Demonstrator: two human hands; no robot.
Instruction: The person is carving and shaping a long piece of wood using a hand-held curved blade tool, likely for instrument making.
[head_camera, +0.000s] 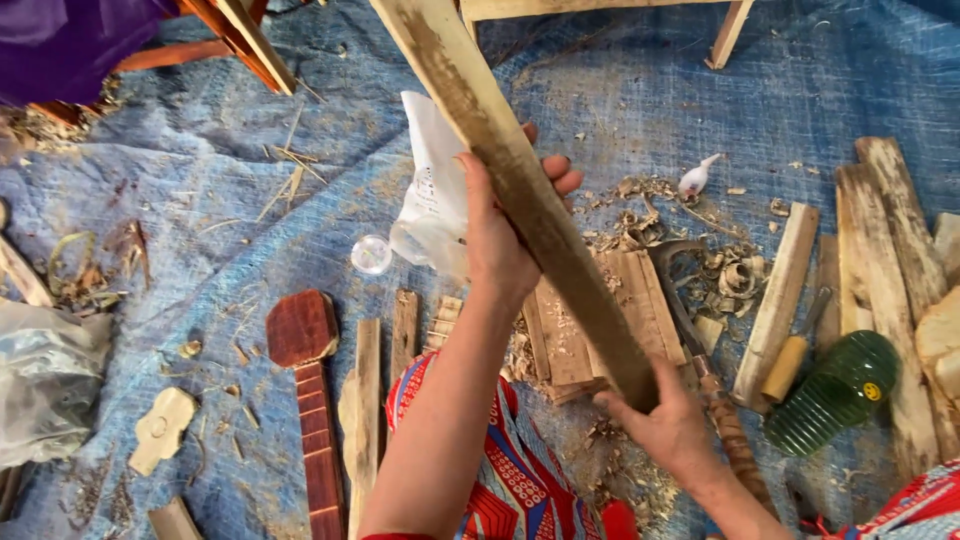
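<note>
A long, rough wooden plank runs diagonally from the top middle down to the lower right, held up above the blue tarp. My left hand grips it around the middle, fingers wrapped over its far edge. My right hand clasps its lower end. Under the plank lie a carved wooden block with shavings, and a hammer with a patterned handle beside it.
On the tarp lie a reddish fretted instrument neck, thin wood strips, a white plastic bag, a clear lid, a green ribbed bottle, a yellow-handled tool and stacked planks at right. A clear bag sits left.
</note>
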